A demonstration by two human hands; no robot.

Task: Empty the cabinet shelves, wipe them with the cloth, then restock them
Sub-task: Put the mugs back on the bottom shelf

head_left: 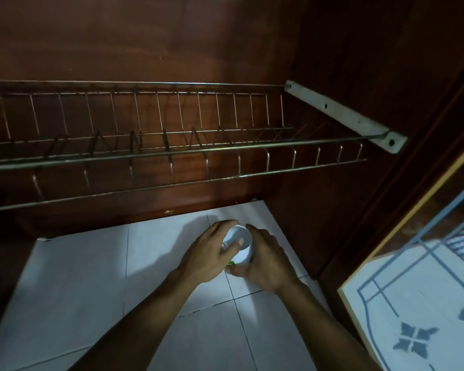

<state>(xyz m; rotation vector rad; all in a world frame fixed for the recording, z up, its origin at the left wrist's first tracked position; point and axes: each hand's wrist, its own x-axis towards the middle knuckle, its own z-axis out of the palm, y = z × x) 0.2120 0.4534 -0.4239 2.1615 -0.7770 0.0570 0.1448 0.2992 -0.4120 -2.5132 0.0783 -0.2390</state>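
Wire rack (172, 152), upper frame, bare; our left hand (212, 254), right hand (265, 261) clasp lone white cup (240, 235); we judge emptying ending or restocking starting.

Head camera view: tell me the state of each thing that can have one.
White cup: upright, mouth up, held between both hands.
Left hand: grips the cup, thumb over rim.
Right hand: grips the cup's side.
Wire dish rack: no dishes in it.
Cabinet door: open.
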